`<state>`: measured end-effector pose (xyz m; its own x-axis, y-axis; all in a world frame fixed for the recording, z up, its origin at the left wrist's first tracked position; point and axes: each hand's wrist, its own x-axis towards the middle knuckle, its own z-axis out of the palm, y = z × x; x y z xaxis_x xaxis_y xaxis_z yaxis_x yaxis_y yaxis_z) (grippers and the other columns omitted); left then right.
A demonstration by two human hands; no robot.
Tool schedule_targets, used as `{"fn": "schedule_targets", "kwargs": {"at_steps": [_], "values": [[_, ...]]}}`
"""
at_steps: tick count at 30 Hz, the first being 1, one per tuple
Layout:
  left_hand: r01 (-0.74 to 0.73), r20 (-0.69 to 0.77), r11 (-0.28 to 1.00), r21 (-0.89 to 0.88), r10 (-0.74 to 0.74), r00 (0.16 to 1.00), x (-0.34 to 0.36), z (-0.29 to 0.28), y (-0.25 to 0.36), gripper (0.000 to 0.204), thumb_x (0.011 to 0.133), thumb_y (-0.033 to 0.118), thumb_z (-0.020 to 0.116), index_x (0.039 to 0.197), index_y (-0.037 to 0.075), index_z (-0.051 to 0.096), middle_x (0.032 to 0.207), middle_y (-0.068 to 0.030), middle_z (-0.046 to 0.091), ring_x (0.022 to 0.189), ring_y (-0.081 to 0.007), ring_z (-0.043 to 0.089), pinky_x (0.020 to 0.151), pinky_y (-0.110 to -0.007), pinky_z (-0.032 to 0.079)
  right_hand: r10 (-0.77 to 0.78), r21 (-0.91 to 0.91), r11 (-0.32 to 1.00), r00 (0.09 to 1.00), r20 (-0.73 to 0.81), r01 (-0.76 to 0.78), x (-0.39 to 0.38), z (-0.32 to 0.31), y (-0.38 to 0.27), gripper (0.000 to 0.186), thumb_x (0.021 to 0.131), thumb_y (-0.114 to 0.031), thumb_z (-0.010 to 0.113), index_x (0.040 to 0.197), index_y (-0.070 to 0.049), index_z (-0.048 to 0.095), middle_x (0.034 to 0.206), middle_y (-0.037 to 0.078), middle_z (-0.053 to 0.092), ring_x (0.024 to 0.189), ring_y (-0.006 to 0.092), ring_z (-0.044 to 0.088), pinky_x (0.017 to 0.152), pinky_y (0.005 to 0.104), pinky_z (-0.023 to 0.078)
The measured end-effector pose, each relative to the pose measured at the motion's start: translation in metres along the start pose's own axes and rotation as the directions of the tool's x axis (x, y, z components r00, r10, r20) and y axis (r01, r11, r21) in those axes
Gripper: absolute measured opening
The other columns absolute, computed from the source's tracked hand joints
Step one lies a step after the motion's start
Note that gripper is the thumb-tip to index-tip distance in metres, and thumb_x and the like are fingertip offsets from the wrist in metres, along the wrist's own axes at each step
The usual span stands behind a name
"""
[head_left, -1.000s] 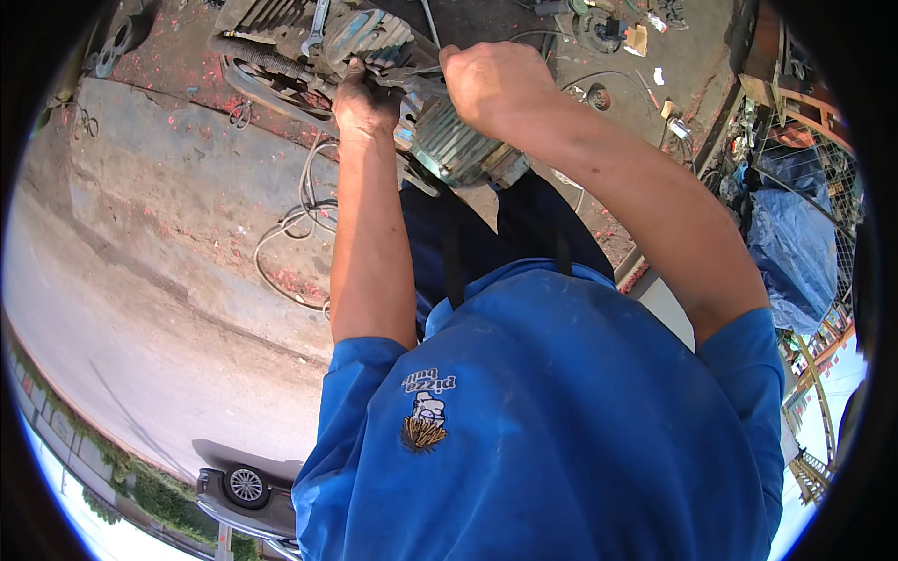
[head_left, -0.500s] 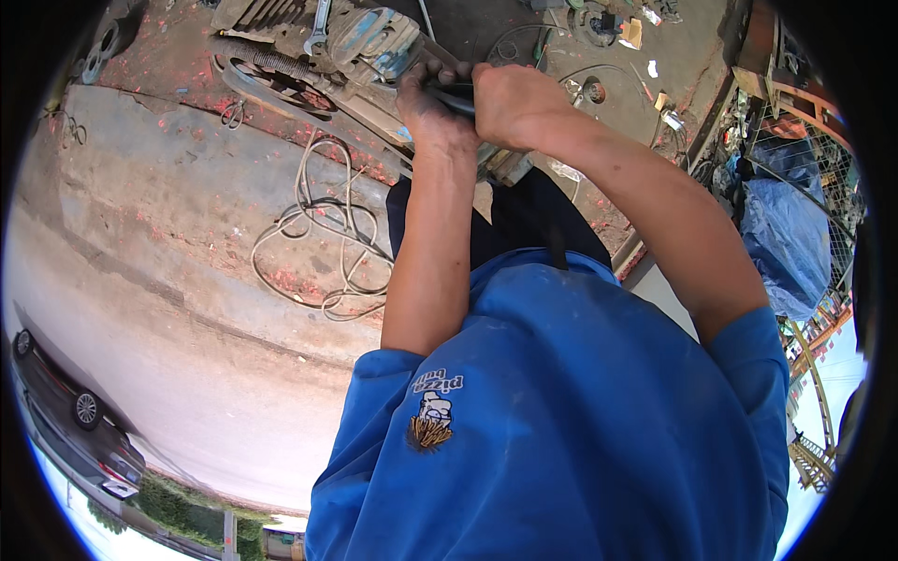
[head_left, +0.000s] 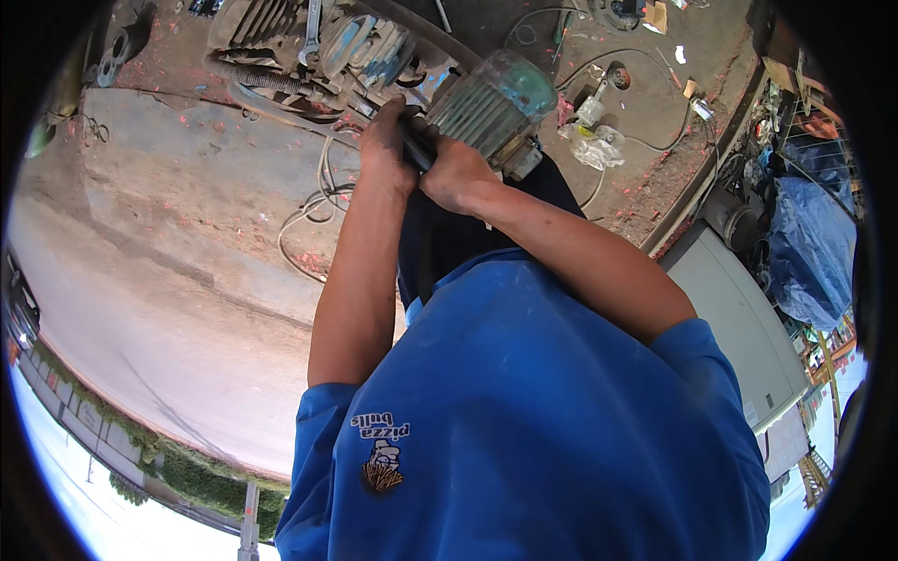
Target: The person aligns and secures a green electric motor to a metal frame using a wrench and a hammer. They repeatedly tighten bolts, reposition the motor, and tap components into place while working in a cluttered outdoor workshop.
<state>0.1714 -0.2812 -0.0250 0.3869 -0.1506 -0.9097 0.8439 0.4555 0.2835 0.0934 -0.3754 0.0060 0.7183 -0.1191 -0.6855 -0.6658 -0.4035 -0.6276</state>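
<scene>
Both of my hands are wrapped round a black elongated object [head_left: 417, 148], which they largely cover, so its kind cannot be told. My left hand [head_left: 384, 140] closes on its left side, with dark grime on the fingers. Against its right side sits my right hand [head_left: 456, 171], also closed. Just beyond my right hand lies a greenish electric motor [head_left: 491, 105] with a ribbed housing. Ahead of my left hand is a worn machine part [head_left: 367, 49] with flaking blue paint. A metal wrench [head_left: 311, 35] rests beside that part, at its left.
A pale cable [head_left: 301, 227] lies coiled on the concrete to the left. Clear crumpled plastic [head_left: 597, 148] and thin wires are on the ground to the right. Farther right are a grey panel [head_left: 734, 313] and a blue tarp [head_left: 812, 245] among scrap.
My hands, still together on the black object, have come left and nearer to me. The green motor they mostly covered now shows. The whole view has shifted somewhat.
</scene>
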Motion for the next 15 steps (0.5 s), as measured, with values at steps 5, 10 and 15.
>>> {"fn": "schedule_targets", "kwargs": {"at_steps": [5,10,15], "values": [[-0.112,0.062,0.985,-0.133,0.121,0.991,-0.005,-0.021,0.002,0.048,0.098,0.051,0.053,0.119,0.008,0.053,0.114,-0.0155,0.061,0.113,-0.0323,0.055,0.101,-0.05,0.04,0.214,-0.198,0.964,0.96,0.183,-0.177,0.004,-0.031,-0.004,0.037,0.08,-0.01,0.054,0.111,0.005,0.065,0.11,0.028,0.067,0.106,0.0398,0.065,0.091,0.0442,0.051],[-0.063,0.185,0.997,-0.054,0.072,0.98,0.025,-0.025,0.018,0.044,0.104,0.046,0.038,0.116,0.008,0.058,0.115,-0.0132,0.065,0.109,-0.0332,0.06,0.096,-0.05,0.043,0.178,-0.019,0.984,0.953,0.245,-0.179,-0.002,-0.028,-0.011,0.034,0.075,-0.019,0.062,0.092,0.01,0.063,0.09,0.028,0.066,0.087,0.0391,0.066,0.077,0.0435,0.05],[-0.122,0.196,0.991,-0.054,0.13,0.972,0.029,-0.013,0.03,0.029,0.102,0.032,0.041,0.102,0.008,0.059,0.099,-0.0134,0.069,0.093,-0.0321,0.066,0.087,-0.047,0.05,0.177,0.126,0.964,0.92,0.35,-0.233,-0.001,-0.021,-0.009,0.034,0.072,-0.023,0.065,0.084,0.009,0.065,0.082,0.024,0.065,0.076,0.0341,0.064,0.068,0.0414,0.049]]}}
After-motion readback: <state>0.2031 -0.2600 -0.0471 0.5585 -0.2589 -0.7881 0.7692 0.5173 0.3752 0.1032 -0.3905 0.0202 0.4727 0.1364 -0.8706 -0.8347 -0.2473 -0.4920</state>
